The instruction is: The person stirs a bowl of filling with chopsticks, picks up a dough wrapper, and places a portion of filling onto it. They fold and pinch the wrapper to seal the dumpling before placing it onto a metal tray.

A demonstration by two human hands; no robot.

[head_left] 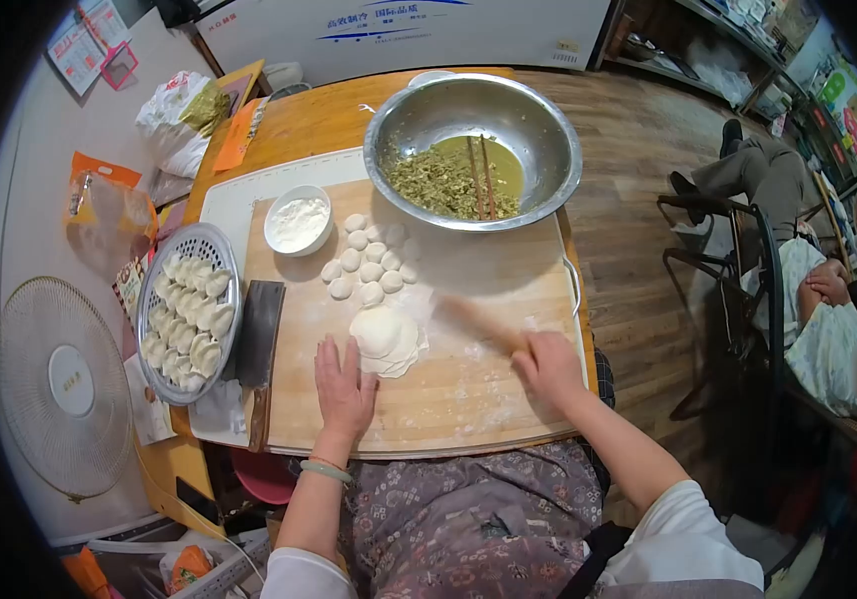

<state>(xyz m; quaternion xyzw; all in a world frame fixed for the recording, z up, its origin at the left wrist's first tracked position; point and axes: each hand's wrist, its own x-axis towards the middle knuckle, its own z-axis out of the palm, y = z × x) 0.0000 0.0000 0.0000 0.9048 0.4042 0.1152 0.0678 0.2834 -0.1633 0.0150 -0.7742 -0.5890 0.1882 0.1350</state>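
My left hand lies on the wooden board with fingers stretched out, beside a small stack of round dough wrappers. Around the end of a rolling pin, smeared by motion, my right hand is closed. Several small flattened dough pieces sit above the wrappers. A cleaver with a dark blade rests along the board's left side. Farther left, a perforated metal tray carries rows of folded dumplings.
At the back stands a large steel bowl of chopped green filling with chopsticks in it. A white bowl of flour is on the board's upper left. A fan stands at left. A seated person is at right.
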